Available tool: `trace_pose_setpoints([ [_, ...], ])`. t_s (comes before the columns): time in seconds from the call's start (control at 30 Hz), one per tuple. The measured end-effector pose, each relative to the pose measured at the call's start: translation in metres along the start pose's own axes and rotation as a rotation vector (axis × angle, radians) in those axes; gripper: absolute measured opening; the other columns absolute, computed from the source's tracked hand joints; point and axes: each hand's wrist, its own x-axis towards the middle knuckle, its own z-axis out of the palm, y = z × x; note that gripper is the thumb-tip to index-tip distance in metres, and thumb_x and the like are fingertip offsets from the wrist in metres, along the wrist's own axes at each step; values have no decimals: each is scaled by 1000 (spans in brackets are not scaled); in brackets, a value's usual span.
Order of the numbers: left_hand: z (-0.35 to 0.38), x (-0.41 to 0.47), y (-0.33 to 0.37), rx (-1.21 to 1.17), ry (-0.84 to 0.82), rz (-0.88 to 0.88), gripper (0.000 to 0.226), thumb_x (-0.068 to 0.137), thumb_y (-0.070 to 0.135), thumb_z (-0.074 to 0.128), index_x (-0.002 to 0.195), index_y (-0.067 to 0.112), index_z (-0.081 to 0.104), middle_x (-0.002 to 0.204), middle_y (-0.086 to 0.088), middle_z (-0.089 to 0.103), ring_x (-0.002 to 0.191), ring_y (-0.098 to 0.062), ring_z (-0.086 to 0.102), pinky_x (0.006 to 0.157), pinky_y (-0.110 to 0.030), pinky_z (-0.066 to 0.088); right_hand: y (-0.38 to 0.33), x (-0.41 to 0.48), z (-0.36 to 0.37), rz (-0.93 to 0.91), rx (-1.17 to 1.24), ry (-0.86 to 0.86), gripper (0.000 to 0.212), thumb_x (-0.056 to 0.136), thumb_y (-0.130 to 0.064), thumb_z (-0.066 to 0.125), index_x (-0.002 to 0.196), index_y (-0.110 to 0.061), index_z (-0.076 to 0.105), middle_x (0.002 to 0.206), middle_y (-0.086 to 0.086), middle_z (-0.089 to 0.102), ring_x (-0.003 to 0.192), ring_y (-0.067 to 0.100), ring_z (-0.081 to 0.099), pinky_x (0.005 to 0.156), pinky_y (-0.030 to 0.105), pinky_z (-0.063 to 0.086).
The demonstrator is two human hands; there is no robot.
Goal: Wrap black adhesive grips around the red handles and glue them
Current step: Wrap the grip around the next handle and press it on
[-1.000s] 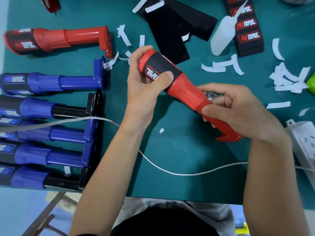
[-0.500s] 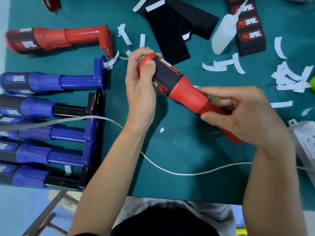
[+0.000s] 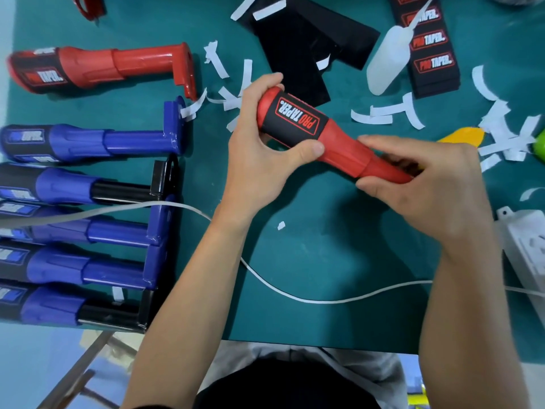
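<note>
Left hand [image 3: 259, 160] is grasping the fat, wrapped end of a red handle [image 3: 345, 149], fingers [image 3: 265, 81] curling over the far side and the thumb pressing on the near edge of the black adhesive grip [image 3: 295, 119]. The grip is sitting round that end with its PRO TAPER logo facing up. Right hand [image 3: 413, 184] is clenching round the narrow end of the same handle, hiding the tip. The handle is running diagonally from far left to near right over the middle of the green worktop [image 3: 324, 246]; cannot tell whether it is touching the surface. A finished red handle [image 3: 118, 64] is lying at the far left, with a row of blue handles [image 3: 88, 140] lined up nearer along the left edge. Plain black grip sheets [image 3: 300, 45] are lying at the far centre, and a stack of printed grips [image 3: 430, 48] at the far right, with a white glue bottle [image 3: 389, 57] resting partly on it. White backing strips [image 3: 380, 116] are lying scattered across the far half. A white cable [image 3: 295, 296] is crossing the near side, passing under both forearms, towards a white power strip [image 3: 528, 246] at the right edge. A yellow object [image 3: 463, 135] is showing just beyond the right hand, too hidden to name.
</note>
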Motion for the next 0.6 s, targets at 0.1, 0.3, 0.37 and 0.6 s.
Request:
trace_pose_setpoints([
  [0.1,-3,0,-3,48,3,44,78,75,31,93,140,20,52,117,22,58,100,-9,62,95,-33,53,-3,-1,2,-20,-39,22,52,78,-29,88,128,-25,75,95,-12,73,79,10,64,80,33,56],
  [0.3,-2,-2,-6,76,108,17,32,98,27,68,127,17,63,102,23,61,86,-1,56,81,-15,45,-10,-6,13,-57,-293,17,61,79,-30,84,137,-23,68,103,10,75,89,41,69,79,51,56],
  [0.37,0,-1,-6,80,144,7,22,105,22,61,124,13,65,102,16,62,88,-1,55,83,-16,45,-11,-8,18,-40,-335,21,64,77,-23,88,137,-23,67,102,11,75,86,43,66,80,48,52],
  [0.6,-2,0,0,246,79,-25,39,92,30,68,130,28,59,111,25,60,101,-5,60,96,-24,47,-10,-5,36,-44,-426,147,57,73,-14,86,129,-15,72,81,13,68,71,41,58,74,45,41],
])
